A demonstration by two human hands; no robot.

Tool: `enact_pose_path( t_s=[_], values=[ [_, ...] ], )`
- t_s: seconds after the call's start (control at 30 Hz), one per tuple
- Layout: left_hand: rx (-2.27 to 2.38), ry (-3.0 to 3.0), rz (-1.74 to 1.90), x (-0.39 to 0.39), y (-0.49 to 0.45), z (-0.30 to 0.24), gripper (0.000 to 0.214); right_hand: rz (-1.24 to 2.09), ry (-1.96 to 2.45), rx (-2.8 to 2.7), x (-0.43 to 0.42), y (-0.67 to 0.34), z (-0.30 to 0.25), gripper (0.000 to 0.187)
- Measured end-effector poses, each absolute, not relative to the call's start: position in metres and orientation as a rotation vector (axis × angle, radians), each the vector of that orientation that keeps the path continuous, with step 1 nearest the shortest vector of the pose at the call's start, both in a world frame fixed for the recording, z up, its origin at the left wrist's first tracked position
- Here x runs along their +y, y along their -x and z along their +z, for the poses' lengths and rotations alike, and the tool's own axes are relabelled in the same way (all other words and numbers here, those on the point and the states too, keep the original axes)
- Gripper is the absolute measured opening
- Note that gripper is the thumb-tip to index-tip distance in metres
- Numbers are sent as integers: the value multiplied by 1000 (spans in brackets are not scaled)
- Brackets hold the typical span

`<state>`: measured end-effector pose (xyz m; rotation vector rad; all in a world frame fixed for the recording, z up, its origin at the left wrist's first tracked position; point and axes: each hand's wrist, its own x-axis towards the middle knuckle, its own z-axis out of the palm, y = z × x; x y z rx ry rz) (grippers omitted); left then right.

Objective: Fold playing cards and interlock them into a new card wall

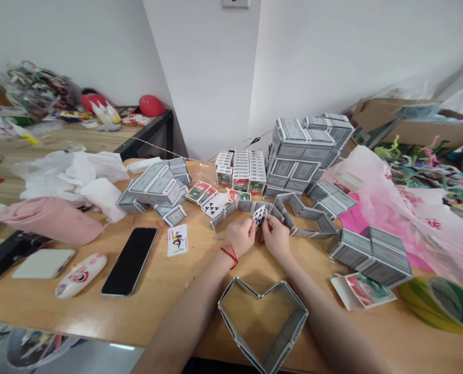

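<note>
A playing card (259,215) with black pips is pinched between both hands at the middle of the table. My left hand (240,235), with a red string at the wrist, grips its left side. My right hand (275,232) has its fingers closed on the right side. Just beyond the hands stands a chain of folded-card walls (247,206), and a ring of folded cards (309,218) is to the right. Between my forearms sits a heart-shaped frame of folded cards (263,322). A joker card (177,240) lies face up on the left.
Stacked card-box blocks (299,150) rise at the back right, beside rows of card packs (241,169). More card blocks (157,184) stand left. A phone (130,261), a pink roll (52,219) and tape (441,304) lie around the table.
</note>
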<state>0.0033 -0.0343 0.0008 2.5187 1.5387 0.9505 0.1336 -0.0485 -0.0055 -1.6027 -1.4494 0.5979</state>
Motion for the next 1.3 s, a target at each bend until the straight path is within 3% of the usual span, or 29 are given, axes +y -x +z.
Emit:
enact_pose_path(
  t_s=[0.57,0.8,1.0,1.3],
  values=[
    [1452,-2243,898,-31,1,7,23,526,1599,-1328,-44,-136,-8,43],
    [1371,-1913,970,-24,3,3,23,885,1354,-1158,-42,-138,-1,35],
    [1156,-1448,1018,-22,3,4,21,1453,1040,-943,-41,-135,8,23],
    [1040,-1357,1066,-24,4,8,26,1554,904,-987,-46,-121,9,26]
  ],
)
